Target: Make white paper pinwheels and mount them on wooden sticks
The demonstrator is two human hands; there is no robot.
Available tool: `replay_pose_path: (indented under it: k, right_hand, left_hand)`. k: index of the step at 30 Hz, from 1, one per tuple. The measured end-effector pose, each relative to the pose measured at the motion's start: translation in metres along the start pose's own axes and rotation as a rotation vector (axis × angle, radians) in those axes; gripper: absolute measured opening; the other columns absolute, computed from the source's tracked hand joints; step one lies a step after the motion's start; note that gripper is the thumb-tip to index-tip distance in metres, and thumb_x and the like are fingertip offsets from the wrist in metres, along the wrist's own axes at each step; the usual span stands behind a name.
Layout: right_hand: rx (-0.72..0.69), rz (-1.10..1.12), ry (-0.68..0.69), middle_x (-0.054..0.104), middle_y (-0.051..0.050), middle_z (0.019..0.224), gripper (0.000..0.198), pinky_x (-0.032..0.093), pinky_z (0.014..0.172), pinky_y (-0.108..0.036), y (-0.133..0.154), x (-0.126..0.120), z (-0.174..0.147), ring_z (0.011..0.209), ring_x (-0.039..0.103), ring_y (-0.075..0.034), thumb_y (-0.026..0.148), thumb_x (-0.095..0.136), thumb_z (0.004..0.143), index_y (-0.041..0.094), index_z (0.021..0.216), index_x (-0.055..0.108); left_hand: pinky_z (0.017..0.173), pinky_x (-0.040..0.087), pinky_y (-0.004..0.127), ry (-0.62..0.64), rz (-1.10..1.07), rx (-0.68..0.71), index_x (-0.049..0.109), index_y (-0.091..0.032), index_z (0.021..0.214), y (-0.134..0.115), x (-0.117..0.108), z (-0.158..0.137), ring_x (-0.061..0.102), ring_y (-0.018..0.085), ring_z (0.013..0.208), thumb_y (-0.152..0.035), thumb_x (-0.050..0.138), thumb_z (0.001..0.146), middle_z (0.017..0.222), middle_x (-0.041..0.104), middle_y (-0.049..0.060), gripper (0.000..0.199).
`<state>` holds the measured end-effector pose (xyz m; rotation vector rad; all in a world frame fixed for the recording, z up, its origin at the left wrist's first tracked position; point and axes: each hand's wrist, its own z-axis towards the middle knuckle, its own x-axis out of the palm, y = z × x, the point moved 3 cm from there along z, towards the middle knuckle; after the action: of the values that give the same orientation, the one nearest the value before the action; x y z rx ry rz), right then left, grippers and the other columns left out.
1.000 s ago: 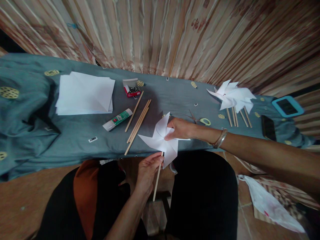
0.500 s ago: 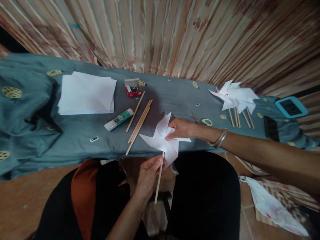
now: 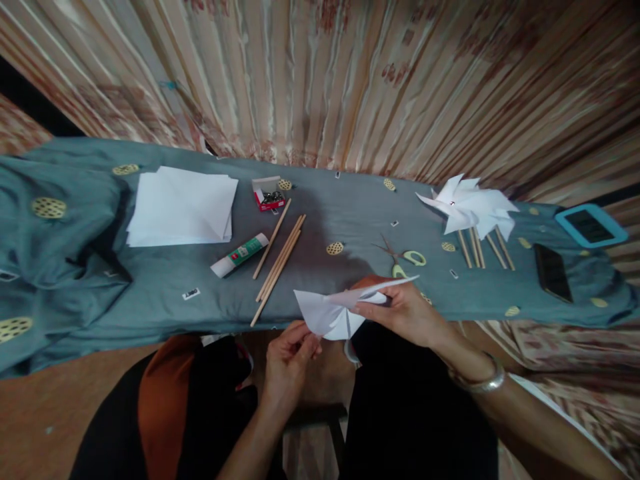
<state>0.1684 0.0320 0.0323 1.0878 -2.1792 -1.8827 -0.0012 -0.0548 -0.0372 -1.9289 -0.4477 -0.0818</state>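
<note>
A white paper pinwheel (image 3: 333, 316) is tilted nearly edge-on above the table's front edge, over my lap. My right hand (image 3: 400, 313) is closed on it, thumb on the near side and fingers behind the paper. My left hand (image 3: 293, 353) is pinched closed at the pinwheel's lower left, by one blade. The pinwheel's wooden stick is not visible from this angle. Scissors (image 3: 397, 257) with light green handles lie open just beyond my right hand. Several loose wooden sticks (image 3: 279, 263) lie to the left of the pinwheel.
On the grey-green cloth (image 3: 165, 287) are a stack of white paper (image 3: 183, 207), a glue stick (image 3: 240, 255) and a red box of pins (image 3: 270, 197). Farther right lie other paper pinwheels (image 3: 470, 203), a dark phone (image 3: 553, 272) and a blue-framed device (image 3: 591, 225). A curtain (image 3: 300, 80) hangs behind.
The pinwheel has turned from facing me to nearly edge-on and come lower, its stick now out of sight. My right hand has moved down and right. The scissors are more exposed.
</note>
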Motion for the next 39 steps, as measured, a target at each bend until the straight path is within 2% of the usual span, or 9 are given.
replay_pose_path:
  k: [2,4,6,9,13,15,22,28,39]
  right_hand:
    - [-0.079,-0.042,-0.132,0.074,-0.003,0.078,0.018,0.053,0.061,-0.027,0.001,0.002,-0.015,0.071,0.068,-0.017,0.036,0.065,0.085,0.020,0.084,0.073]
    - [-0.268,-0.111,-0.226,0.073,-0.003,0.081,0.014,0.053,0.066,-0.028,0.008,0.004,-0.027,0.075,0.067,-0.017,0.029,0.061,0.088,0.020,0.083,0.071]
    - [-0.457,-0.151,-0.266,0.072,-0.005,0.084,0.013,0.052,0.069,-0.030,0.016,0.007,-0.037,0.079,0.067,-0.017,0.027,0.057,0.091,0.020,0.087,0.068]
    - [-0.568,-0.192,-0.304,0.071,-0.005,0.086,0.011,0.052,0.070,-0.030,0.023,0.008,-0.045,0.081,0.066,-0.017,0.025,0.057,0.093,0.020,0.096,0.066]
    - [-0.614,-0.261,-0.382,0.070,-0.007,0.090,0.012,0.052,0.074,-0.033,0.025,0.006,-0.049,0.085,0.065,-0.019,0.021,0.057,0.093,0.019,0.102,0.064]
    - [-0.636,-0.292,-0.395,0.070,-0.009,0.093,0.016,0.053,0.076,-0.035,0.025,0.006,-0.051,0.087,0.065,-0.020,0.024,0.054,0.095,0.019,0.106,0.064]
    - [-0.647,-0.324,-0.443,0.071,-0.009,0.093,0.019,0.056,0.076,-0.037,0.031,0.005,-0.058,0.087,0.067,-0.021,0.018,0.054,0.093,0.020,0.109,0.065]
    - [-0.647,-0.335,-0.414,0.072,-0.009,0.097,0.025,0.057,0.078,-0.040,0.031,0.006,-0.061,0.091,0.067,-0.023,0.015,0.053,0.092,0.020,0.115,0.062]
    - [-0.661,-0.322,-0.443,0.073,-0.008,0.094,0.022,0.057,0.077,-0.039,0.031,0.005,-0.060,0.088,0.068,-0.022,0.023,0.052,0.094,0.021,0.112,0.065]
  left_hand:
    - [0.051,0.040,0.022,0.002,0.056,0.070,0.069,-0.017,0.050,-0.005,-0.003,-0.001,0.049,0.011,0.054,-0.037,0.076,0.067,0.060,0.059,0.002,0.028]
    - [0.056,0.044,0.022,0.006,0.089,0.121,0.073,-0.017,0.055,-0.009,-0.005,-0.003,0.055,0.014,0.061,-0.036,0.075,0.070,0.071,0.065,0.005,0.024]
    - [0.063,0.048,0.024,0.007,0.127,0.169,0.079,-0.018,0.070,-0.014,-0.007,-0.006,0.062,0.018,0.073,-0.036,0.075,0.072,0.082,0.069,0.007,0.018]
    - [0.069,0.050,0.026,-0.005,0.202,0.248,0.080,-0.020,0.081,-0.022,-0.008,-0.011,0.064,0.021,0.080,-0.033,0.072,0.075,0.083,0.070,0.007,0.017]
    - [0.062,0.049,0.026,-0.026,0.322,0.317,0.074,-0.020,0.057,-0.028,-0.006,-0.015,0.059,0.019,0.064,-0.029,0.070,0.075,0.059,0.061,0.003,0.021]
    - [0.062,0.049,0.027,-0.034,0.346,0.320,0.072,-0.021,0.054,-0.030,-0.005,-0.016,0.058,0.019,0.062,-0.029,0.070,0.074,0.056,0.060,0.003,0.022]
    - [0.062,0.049,0.027,-0.026,0.357,0.319,0.076,-0.022,0.060,-0.038,0.001,-0.023,0.057,0.018,0.060,-0.030,0.071,0.072,0.063,0.066,0.005,0.015]
    - [0.062,0.049,0.027,-0.020,0.376,0.303,0.078,-0.021,0.063,-0.038,0.002,-0.025,0.061,0.020,0.064,-0.031,0.071,0.072,0.069,0.069,0.006,0.015]
    - [0.057,0.048,0.026,-0.014,0.364,0.242,0.080,-0.021,0.083,-0.026,-0.007,-0.026,0.063,0.021,0.062,-0.034,0.075,0.070,0.068,0.070,0.005,0.019]
